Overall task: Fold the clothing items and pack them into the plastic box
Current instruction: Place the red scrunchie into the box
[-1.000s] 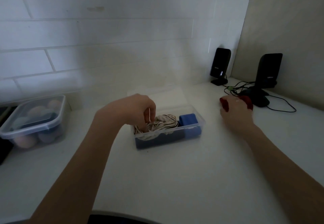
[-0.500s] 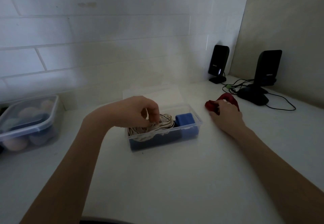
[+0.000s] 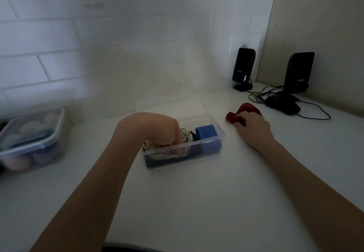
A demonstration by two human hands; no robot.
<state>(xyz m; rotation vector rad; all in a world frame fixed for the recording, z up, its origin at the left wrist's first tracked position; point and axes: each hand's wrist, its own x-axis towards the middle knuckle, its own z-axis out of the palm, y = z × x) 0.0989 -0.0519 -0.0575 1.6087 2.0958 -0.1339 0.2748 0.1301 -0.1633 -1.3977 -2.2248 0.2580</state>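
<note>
- At the box: left hand presses the striped garment down, fingers curled into it, apparently making room.
- Right hand grips the red garment on the counter, likely next.

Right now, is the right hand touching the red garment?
Touching. The head view shows the right hand with its fingers curled onto the red garment on the counter.
</note>
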